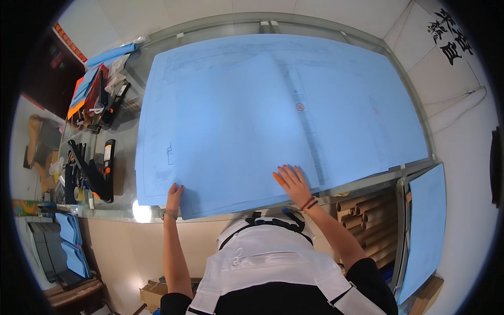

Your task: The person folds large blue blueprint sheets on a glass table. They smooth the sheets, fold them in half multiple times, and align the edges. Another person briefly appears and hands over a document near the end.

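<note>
Several large blue printed sheets (394, 115) lie stacked on a glass-topped table (125, 157), with a narrower blue sheet (236, 126) on top. My left hand (174, 197) has its fingers bent around the top sheet's lower left edge, pinching it. My right hand (293, 186) rests on that sheet near its lower right part, fingers spread, with something orange on the thumb. A small red stamp mark (300, 107) shows beside the top sheet's right edge.
Staplers (108, 170), a red box of supplies (95, 92) and a blue roll (118, 51) lie on the table's left. Cardboard tubes (367, 210) sit below its front right. More blue sheets stand at right (422, 226) and lower left (73, 247). A wall borders the right.
</note>
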`<act>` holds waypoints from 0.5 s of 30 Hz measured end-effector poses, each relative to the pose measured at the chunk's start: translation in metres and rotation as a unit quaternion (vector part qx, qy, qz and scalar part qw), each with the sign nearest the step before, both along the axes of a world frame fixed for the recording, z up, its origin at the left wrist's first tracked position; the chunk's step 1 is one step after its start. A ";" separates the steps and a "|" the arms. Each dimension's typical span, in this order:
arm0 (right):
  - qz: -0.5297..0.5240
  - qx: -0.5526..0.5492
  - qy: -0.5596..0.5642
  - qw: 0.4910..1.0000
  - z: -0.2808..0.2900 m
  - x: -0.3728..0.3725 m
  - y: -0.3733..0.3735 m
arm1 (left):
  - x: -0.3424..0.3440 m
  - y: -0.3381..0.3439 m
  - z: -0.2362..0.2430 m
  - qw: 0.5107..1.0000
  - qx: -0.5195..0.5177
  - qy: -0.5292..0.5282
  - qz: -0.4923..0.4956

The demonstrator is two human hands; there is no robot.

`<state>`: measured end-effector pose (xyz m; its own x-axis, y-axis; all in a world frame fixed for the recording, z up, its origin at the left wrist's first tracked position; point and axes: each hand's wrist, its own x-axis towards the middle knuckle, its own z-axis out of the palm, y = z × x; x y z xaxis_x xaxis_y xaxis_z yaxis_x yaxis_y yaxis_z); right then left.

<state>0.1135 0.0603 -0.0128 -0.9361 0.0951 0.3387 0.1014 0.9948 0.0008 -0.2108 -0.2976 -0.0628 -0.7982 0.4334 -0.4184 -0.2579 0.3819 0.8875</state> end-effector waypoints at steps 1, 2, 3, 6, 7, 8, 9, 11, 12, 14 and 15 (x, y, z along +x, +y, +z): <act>-0.001 0.002 0.007 1.000 0.004 -0.009 -0.006 | 0.003 0.001 0.003 1.000 -0.003 -0.018 0.025; -0.002 0.004 0.014 1.000 0.006 -0.016 -0.009 | 0.005 0.001 0.007 0.998 -0.006 -0.036 0.050; -0.015 0.012 0.058 0.998 0.004 -0.021 -0.007 | 0.004 0.005 0.015 0.996 -0.007 -0.053 0.071; -0.050 -0.080 0.142 0.985 0.027 -0.023 0.005 | -0.001 0.015 0.042 0.944 0.168 -0.282 0.043; -0.069 -0.160 0.140 0.975 0.037 -0.025 0.007 | -0.007 0.002 0.033 0.950 0.144 -0.258 0.100; -0.087 -0.238 0.136 0.958 0.047 -0.025 0.010 | -0.009 -0.007 0.020 0.958 0.127 -0.235 0.106; -0.112 -0.312 0.132 0.934 0.055 -0.023 0.015 | -0.008 -0.003 0.014 0.964 0.110 -0.216 0.105; -0.216 -0.385 0.120 0.890 0.067 -0.018 0.024 | -0.010 -0.003 0.008 0.992 0.003 -0.106 0.071; -0.267 -0.417 0.114 0.861 0.071 -0.014 0.029 | -0.009 0.000 0.010 0.994 -0.096 -0.019 0.041; -0.293 -0.495 0.226 0.786 0.068 -0.003 0.040 | 0.009 0.015 0.003 0.983 -0.032 0.183 0.005; -0.304 -0.525 0.284 0.742 0.060 0.010 0.051 | 0.013 0.028 0.013 0.987 -0.059 0.146 -0.003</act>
